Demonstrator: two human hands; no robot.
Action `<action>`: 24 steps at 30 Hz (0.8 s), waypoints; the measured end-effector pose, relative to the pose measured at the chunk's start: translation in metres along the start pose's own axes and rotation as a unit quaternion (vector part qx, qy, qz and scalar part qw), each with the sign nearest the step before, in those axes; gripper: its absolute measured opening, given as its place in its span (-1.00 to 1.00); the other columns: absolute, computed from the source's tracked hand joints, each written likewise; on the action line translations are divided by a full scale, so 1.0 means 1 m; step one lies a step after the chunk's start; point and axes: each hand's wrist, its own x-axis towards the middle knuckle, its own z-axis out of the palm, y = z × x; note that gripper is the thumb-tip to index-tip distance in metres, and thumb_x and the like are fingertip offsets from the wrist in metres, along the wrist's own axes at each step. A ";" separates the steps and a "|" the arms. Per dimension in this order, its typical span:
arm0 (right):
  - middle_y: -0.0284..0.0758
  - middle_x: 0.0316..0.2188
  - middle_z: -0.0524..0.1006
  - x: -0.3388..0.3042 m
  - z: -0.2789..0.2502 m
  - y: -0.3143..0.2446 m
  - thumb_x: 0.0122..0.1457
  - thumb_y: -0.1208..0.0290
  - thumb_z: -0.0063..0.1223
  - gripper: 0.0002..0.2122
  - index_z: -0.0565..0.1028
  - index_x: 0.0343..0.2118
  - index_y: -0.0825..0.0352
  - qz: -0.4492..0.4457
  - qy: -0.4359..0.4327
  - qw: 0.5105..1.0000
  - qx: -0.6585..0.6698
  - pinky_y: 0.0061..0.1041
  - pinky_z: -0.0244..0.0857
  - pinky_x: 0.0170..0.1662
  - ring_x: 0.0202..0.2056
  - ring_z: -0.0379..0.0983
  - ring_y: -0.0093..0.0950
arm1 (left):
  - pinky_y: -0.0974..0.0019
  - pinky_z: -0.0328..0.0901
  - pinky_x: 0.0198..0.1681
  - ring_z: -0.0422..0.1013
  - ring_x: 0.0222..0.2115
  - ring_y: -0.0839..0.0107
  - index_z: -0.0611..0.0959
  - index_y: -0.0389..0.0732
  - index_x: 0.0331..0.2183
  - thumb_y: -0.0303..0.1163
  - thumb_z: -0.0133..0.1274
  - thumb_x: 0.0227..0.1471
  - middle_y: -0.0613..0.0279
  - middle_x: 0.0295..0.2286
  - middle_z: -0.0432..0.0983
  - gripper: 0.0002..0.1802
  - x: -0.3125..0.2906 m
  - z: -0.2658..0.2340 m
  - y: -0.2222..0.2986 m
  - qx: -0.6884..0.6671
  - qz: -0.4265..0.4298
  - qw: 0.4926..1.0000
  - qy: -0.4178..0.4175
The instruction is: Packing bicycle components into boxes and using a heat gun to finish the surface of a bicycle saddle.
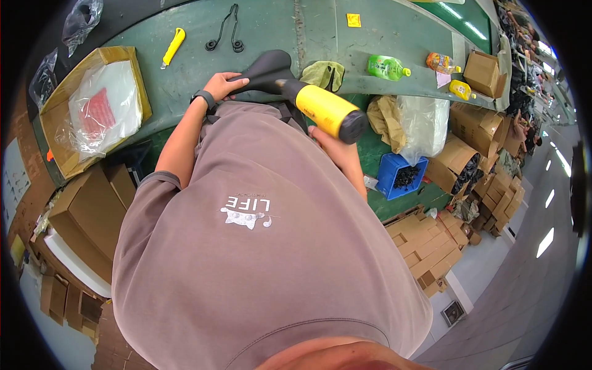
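Note:
A black bicycle saddle point(269, 66) lies at the near edge of the green table, just in front of my body. My left hand point(223, 85) grips its left end, fingers over the top. From the right, my right hand point(331, 143) is closed under a yellow heat gun point(322, 110) with a black rear end; the handle is mostly hidden. The gun's metal nozzle points left at the saddle's right part, very close to it; I cannot tell whether they touch. Beside the nozzle lies a crumpled olive-green cloth point(330, 72).
Farther back on the table are a yellow utility knife point(174, 47) and a bent black metal rod with coils point(226, 31). An open carton point(145, 92) with plastic wrap stands left. Bottles, including a green one point(385, 67), stand right. Below them is a blue bin point(387, 184) of black parts.

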 end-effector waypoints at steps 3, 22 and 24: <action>-0.45 -0.44 0.60 -0.005 -0.002 0.014 0.17 0.40 0.47 -0.71 0.60 -0.12 0.37 -0.061 0.034 0.998 -0.004 -0.53 0.38 -0.45 -0.53 0.49 -0.64 | 0.53 0.32 -0.55 0.50 -0.56 0.61 0.73 -0.27 0.13 0.22 0.33 0.17 0.28 -0.33 0.71 -0.21 0.000 0.001 0.003 -0.037 -0.018 0.999 0.001; -0.34 -0.42 0.63 -0.002 -0.011 0.015 0.21 0.46 0.38 -0.78 0.60 -0.14 0.37 0.044 0.038 0.983 0.172 -0.49 0.35 -0.52 -0.56 0.49 -0.58 | 0.47 0.20 -0.61 0.48 -0.60 0.59 0.70 -0.14 0.23 0.22 0.40 0.10 0.30 -0.35 0.68 -0.17 0.010 -0.012 0.002 -0.010 -0.030 0.999 0.018; -0.37 -0.43 0.63 0.004 -0.009 0.026 0.20 0.49 0.37 -0.75 0.61 -0.09 0.41 -0.005 0.065 0.995 0.076 -0.52 0.35 -0.53 -0.58 0.47 -0.61 | 0.47 0.21 -0.61 0.49 -0.60 0.59 0.71 -0.14 0.21 0.22 0.39 0.11 0.29 -0.34 0.69 -0.17 0.009 -0.013 -0.002 -0.015 -0.025 0.999 0.019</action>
